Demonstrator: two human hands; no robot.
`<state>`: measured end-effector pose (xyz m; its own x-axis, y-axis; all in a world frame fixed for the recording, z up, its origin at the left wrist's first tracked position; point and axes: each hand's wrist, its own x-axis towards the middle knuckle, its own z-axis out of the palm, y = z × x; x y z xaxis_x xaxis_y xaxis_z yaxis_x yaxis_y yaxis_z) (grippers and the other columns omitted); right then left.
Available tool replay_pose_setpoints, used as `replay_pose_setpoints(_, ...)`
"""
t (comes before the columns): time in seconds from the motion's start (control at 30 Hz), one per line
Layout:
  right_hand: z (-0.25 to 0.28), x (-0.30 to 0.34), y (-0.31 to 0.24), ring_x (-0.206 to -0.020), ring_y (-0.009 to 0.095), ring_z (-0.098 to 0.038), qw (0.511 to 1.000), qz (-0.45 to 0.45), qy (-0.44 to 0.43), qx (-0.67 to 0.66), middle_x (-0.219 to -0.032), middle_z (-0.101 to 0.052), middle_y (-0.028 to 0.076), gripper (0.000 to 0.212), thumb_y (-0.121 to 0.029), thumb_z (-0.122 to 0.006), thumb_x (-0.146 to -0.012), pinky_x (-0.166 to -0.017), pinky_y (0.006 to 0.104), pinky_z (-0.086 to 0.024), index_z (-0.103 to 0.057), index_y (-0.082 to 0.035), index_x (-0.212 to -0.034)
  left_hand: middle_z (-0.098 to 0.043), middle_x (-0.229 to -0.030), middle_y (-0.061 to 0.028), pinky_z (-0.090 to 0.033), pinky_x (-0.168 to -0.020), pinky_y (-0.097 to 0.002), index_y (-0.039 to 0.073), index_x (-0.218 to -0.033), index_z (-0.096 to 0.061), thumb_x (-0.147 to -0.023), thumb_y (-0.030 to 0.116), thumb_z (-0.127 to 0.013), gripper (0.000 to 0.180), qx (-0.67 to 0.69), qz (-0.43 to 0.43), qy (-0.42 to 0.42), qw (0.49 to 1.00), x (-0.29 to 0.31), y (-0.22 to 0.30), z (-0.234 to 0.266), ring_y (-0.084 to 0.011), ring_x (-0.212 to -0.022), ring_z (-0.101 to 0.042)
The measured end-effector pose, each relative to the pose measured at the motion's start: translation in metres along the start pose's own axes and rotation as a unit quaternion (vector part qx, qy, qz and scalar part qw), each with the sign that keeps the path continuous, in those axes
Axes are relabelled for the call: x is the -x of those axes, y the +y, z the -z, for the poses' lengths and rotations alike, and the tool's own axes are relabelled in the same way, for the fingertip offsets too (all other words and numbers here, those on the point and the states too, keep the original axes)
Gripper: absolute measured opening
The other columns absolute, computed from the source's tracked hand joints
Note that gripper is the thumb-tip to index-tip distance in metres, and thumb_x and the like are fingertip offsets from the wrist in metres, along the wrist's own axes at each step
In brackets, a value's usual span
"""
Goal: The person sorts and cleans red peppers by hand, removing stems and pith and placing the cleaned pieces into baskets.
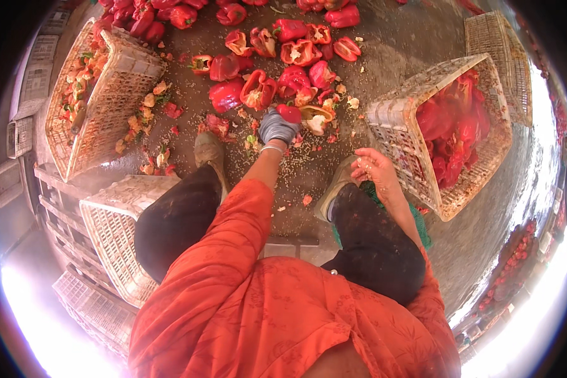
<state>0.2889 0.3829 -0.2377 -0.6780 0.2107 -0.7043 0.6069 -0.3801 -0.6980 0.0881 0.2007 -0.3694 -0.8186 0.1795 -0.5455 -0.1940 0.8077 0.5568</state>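
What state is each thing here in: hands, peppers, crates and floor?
Left hand: gloved, against a red pepper; fingers partly hidden.
Right hand: bare, fingers loosely bent, holding nothing visible.
Cut peppers: open, on the floor.
Left crate: holding orange and green scraps.
Right crate: holding red pepper pieces, walls stained.
Floor: dirty, strewn with pale seeds.

Glare whites out eight and four o'clock, hazing a pale rectangular plastic lattice crate (93,307); the smooth grey floor (472,233) gleams toward three; edges bend.
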Motion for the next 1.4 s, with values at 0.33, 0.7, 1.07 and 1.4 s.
replay_pose_setpoints(0.33,-0.036,0.031,-0.094,-0.081,0.012,-0.06,0.989,0.138,0.001,0.062,-0.102,-0.057,0.009,0.043,-0.019,-0.062,-0.084,-0.063,0.0239,-0.047,-0.049,-0.005,-0.122,-0.052,-0.126,-0.012,-0.044,-0.093,-0.052,0.009,-0.127,-0.047,-0.078,0.04,-0.063,0.06,0.744,-0.03,-0.458,0.485,0.082,0.067,0.074,-0.032,-0.115,-0.051)
replay_pose_setpoints(0.7,-0.101,0.116,-0.159,-0.084,0.035,-0.062,0.722,0.413,0.238,0.502,-0.097,-0.062,0.019,0.062,-0.01,-0.064,-0.067,-0.066,0.044,-0.05,-0.043,-0.007,-0.125,-0.058,-0.121,-0.0081,-0.041,-0.098,-0.0432,0.006,-0.126,-0.048,-0.084,0.033,-0.059,0.051,0.64,-0.121,-0.474,0.593,0.204,0.127,0.139,-0.024,-0.112,-0.054)
replay_pose_setpoints(1.07,-0.158,0.147,-0.16,-0.089,0.036,-0.059,0.666,0.469,0.266,0.516,-0.096,-0.059,0.018,0.048,-0.02,-0.059,-0.078,-0.069,0.0457,-0.048,-0.042,-0.007,-0.121,-0.06,-0.102,-0.0058,-0.047,-0.079,-0.0253,-0.001,-0.126,-0.046,-0.081,0.004,-0.064,0.049,0.254,-0.37,-0.194,0.872,0.218,0.14,0.213,-0.0113,-0.088,-0.055)
replay_pose_setpoints(1.4,-0.173,0.08,-0.178,-0.105,0.037,-0.055,0.712,0.523,0.248,0.398,-0.115,-0.056,0.023,0.058,-0.005,-0.057,-0.073,-0.088,0.0415,-0.046,-0.042,-0.001,-0.128,-0.059,-0.099,-0.0054,-0.045,-0.081,-0.0262,0.0,-0.117,-0.052,-0.087,0.007,-0.056,0.031,0.211,-0.439,-0.066,0.871,0.148,0.152,0.222,-0.012,-0.088,-0.052)
